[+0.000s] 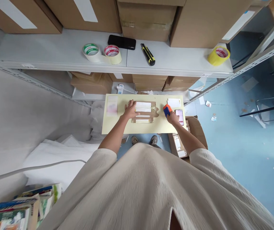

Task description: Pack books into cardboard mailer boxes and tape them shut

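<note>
Lying on the pale yellow table [160,129], the cardboard box [148,113] has the left hand [130,111] against its left end, gripping or not I can't tell; the right hand [173,118] is wrapped around an orange-and-blue tool [167,110], near a phone [180,116].

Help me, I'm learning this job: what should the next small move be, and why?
Perhaps bring the orange-and-blue tool left to the cardboard package: the right hand grips it, apart from the package, and the left hand rests on the package's left end.

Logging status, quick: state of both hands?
Left hand: open, resting on the cardboard package.
Right hand: closed, holding the orange-and-blue tool.
</note>
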{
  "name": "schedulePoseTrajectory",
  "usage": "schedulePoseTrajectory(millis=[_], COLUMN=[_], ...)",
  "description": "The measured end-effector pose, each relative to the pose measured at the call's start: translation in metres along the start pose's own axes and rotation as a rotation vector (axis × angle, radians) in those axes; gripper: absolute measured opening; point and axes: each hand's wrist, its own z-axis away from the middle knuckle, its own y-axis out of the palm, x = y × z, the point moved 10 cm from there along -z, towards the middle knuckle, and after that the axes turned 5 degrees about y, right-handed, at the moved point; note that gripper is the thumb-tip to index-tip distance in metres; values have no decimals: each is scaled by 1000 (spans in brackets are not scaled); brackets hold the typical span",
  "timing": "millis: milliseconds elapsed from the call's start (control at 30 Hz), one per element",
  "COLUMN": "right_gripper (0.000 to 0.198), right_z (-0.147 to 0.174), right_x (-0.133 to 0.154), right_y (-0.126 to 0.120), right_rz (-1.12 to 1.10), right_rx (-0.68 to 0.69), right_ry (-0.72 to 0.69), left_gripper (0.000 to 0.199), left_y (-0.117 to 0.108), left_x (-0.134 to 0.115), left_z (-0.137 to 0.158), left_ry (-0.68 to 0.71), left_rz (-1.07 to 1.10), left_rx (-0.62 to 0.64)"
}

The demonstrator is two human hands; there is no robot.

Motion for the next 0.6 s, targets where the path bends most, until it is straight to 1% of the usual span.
schedulePoseTrajectory(millis=[100,233,300,400,467,600], right_gripper=[47,46,46,47,46,44], right_z=[4,7,10,16,19,16], right_x=[4,2,1,7,19,61], right_y=[11,24,25,12,1,-16], right_rz=[11,17,13,-13,-76,-298], right_rx=[-32,-12,-17,-103,-135,-73], right_ry=[-41,-67,-69,-71,-84,-190], left_gripper=[125,127,128,129,130,129], left_y=[0,-1,-2,-3,-3,-9], left_x=[0,0,-1,-2,-3,-1], left_z=[2,5,6,8,8,8], left_ry=[-2,-8,-4,-3,-6,-25], left_rz=[16,35,42,46,52,97], left_rx=[-3,-23,-31,-34,-34,-71])
